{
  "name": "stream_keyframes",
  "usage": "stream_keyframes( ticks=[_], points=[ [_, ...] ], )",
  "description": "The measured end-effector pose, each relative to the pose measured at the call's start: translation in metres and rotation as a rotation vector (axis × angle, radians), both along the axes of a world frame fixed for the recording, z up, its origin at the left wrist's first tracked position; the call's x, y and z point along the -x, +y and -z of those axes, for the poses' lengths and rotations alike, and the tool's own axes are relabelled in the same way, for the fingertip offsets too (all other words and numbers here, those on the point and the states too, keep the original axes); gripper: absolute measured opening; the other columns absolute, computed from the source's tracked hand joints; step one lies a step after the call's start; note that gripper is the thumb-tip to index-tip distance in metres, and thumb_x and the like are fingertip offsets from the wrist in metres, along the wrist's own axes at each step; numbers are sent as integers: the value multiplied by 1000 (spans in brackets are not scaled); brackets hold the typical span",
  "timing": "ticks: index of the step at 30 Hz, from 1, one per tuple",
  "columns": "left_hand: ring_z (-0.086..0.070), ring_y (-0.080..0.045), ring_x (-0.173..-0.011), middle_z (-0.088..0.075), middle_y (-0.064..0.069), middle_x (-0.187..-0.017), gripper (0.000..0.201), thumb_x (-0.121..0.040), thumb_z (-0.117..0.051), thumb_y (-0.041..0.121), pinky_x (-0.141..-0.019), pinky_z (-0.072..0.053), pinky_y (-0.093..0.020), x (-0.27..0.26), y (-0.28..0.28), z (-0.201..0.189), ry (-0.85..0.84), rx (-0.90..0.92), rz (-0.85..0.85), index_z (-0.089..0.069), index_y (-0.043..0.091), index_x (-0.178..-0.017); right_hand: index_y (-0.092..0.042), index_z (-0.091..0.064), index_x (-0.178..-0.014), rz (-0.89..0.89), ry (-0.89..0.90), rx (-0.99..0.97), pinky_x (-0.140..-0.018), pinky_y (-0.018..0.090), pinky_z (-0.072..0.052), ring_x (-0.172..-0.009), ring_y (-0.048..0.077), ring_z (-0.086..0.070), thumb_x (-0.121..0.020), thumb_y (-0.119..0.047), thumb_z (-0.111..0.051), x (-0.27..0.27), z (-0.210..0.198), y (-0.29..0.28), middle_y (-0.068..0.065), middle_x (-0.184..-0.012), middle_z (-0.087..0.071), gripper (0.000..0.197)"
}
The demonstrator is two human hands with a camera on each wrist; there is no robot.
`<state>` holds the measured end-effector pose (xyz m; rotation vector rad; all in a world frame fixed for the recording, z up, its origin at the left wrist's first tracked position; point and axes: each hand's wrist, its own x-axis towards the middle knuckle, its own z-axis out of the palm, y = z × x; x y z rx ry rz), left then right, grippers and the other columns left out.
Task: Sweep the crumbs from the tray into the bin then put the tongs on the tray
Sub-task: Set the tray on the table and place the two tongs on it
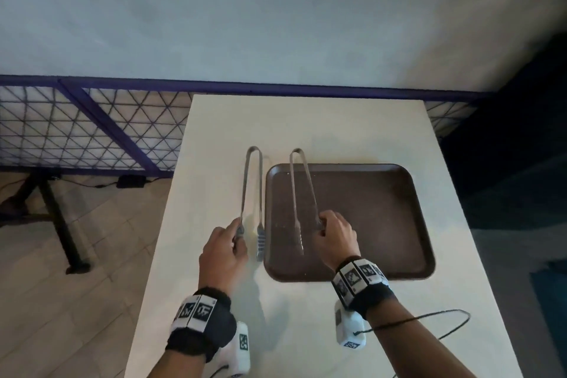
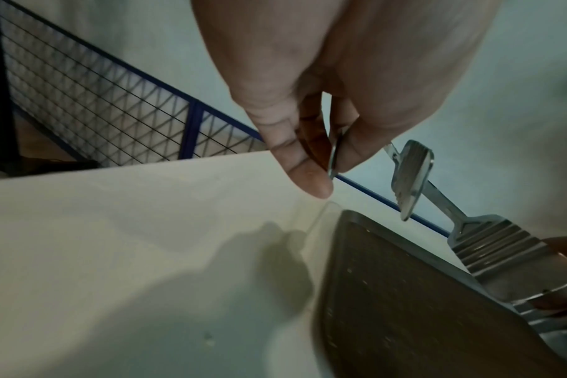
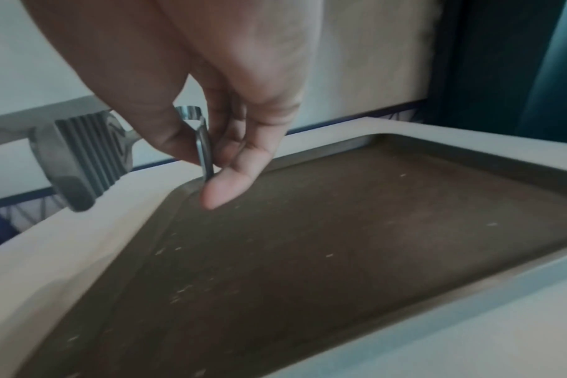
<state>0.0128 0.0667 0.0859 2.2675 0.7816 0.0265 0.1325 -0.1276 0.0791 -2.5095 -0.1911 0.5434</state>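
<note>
Hands reach forward, palms down. Left hand pinches one blade tip of the left tongs between thumb and fingers, over the table just left of the brown tray. Right hand pinches a blade tip of the right tongs above the tray's left part, where pale crumbs lie

Both forearms reach forward, backs of hands up, a marker band on each wrist. Left hand: thumb and fingers curled, pinching one arm of left tongs near its tip. Right hand: same pinch on one arm of right tongs, fingertips pointing down.
</note>
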Motion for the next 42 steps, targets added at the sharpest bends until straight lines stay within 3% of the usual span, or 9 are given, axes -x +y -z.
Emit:
stream_keyframes(
  ticks=[2,5,10,15,18,23,29,32,42],
  points=[
    [-60,-25,-90,-54,-3,-97,44,-92,-52,15,-83,-49,-35,-16,-27,3,17,-9,37,-55,25,-135,-18,-57,-106,29,11,36,-76,34,-39,-97,31,-59,-79,-14,-50,-9,0,-30,0,-111,-59,28],
    [-60,-26,-94,-53,-2,-98,46,-92,-51,14,-84,-46,-34,-37,-65,10,65,-18,82,-53,26,-137,-19,-55,-99,62,34,85,-77,36,-41,-96,35,-59,-80,-16,-49,-21,5,-70,4,-111,-60,20],
    [-53,-30,-122,-53,-10,-134,47,-93,-48,15,-101,-43,-38,-62,-112,32,187,1,57,-50,23,-140,-15,-55,-103,68,104,194,-77,37,-41,-102,39,-57,-83,-15,-48,-37,16,-118,7,-117,-57,21],
    [-55,-31,-119,-48,-10,-135,48,-95,-44,18,-98,-43,-39,-72,-134,44,305,-47,31,-46,25,-142,-13,-55,-108,68,135,211,-79,38,-44,-104,42,-57,-80,-14,-50,-48,30,-141,9,-119,-57,28],
    [-59,-33,-110,-49,-11,-128,48,-96,-44,19,-93,-46,-40,-76,-140,49,338,-78,9,-45,27,-143,-11,-55,-104,71,130,203,-76,38,-43,-100,43,-58,-79,-14,-51,-53,37,-149,10,-116,-58,26],
    [-57,-34,-112,-46,-11,-134,49,-97,-44,20,-91,-44,-42,-82,-143,53,374,-106,-10,-40,29,-145,-10,-56,-100,58,109,187,-70,36,-41,-96,44,-60,-78,-12,-50,-59,44,-158,12,-109,-59,22],
    [-59,-37,-108,-43,-9,-135,58,-94,-44,15,-89,-45,-42,-82,-151,56,358,-96,-2,-33,34,-149,-19,-51,-124,41,102,140,-81,41,-45,-102,44,-59,-80,-11,-49,-59,49,-158,9,-121,-57,45],
    [-61,-38,-101,-46,-8,-129,58,-94,-44,15,-86,-47,-43,-83,-157,58,347,-91,5,-34,35,-148,-21,-50,-126,46,111,124,-82,43,-46,-102,44,-58,-81,-11,-49,-57,49,-156,8,-122,-56,46],
    [-59,-34,-106,-46,-8,-129,58,-95,-46,13,-88,-47,-40,-86,-171,58,312,-44,9,-34,33,-149,-22,-48,-130,46,131,104,-85,43,-46,-106,42,-58,-83,-12,-50,-54,48,-150,8,-128,-55,48]
  ],
)
